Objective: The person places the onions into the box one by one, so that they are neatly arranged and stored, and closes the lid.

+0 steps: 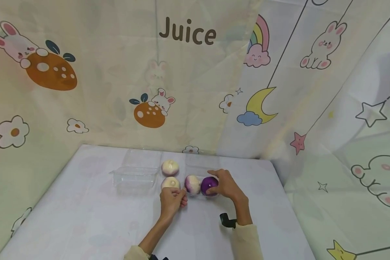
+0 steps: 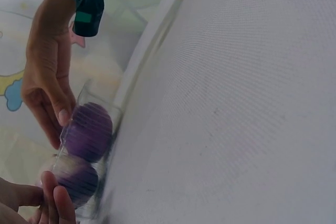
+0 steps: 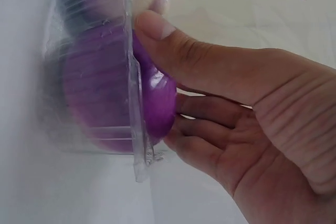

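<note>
My right hand (image 1: 229, 186) has its thumb and fingers around a glossy purple turnip-like ball (image 1: 208, 185). That ball (image 3: 157, 100) sits in a clear plastic clamshell box (image 3: 134, 145), its upper part above the rim. Beside it in the same box lies a cream-and-purple ball (image 1: 192, 184). My left hand (image 1: 171, 202), fingers curled, is at the box's near left corner; whether it pinches the rim is hidden. Just beyond the left hand is a cream-topped ball (image 1: 170, 183), partly covered by it. Another cream-and-purple ball (image 1: 170, 168) lies farther back.
A second clear plastic box (image 1: 134, 178) with its lid raised stands left of the loose balls. The occupied box's clear lid (image 1: 201, 161) lies back behind it. The white-covered table (image 1: 100, 224) meets printed fabric walls (image 1: 195, 83) at the back and sides.
</note>
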